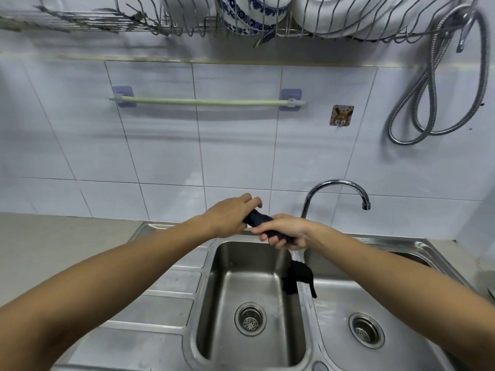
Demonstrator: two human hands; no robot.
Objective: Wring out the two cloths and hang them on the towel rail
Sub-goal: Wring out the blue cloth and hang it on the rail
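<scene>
A dark blue cloth (259,219) is twisted into a roll between both hands, above the back rim of the left sink basin (249,279). My left hand (232,215) grips its far end and my right hand (284,232) grips its near end. A second dark cloth (297,276) hangs over the divider between the two basins, just below my right hand. The pale green towel rail (206,102) is bare on the tiled wall above, held by two purple brackets.
A chrome tap (338,186) arches over the sink behind my right hand. The right basin (375,311) lies under my right forearm. A ribbed draining board (171,285) is to the left. A dish rack (241,20) with bowls hangs overhead; a metal hose (439,103) loops at right.
</scene>
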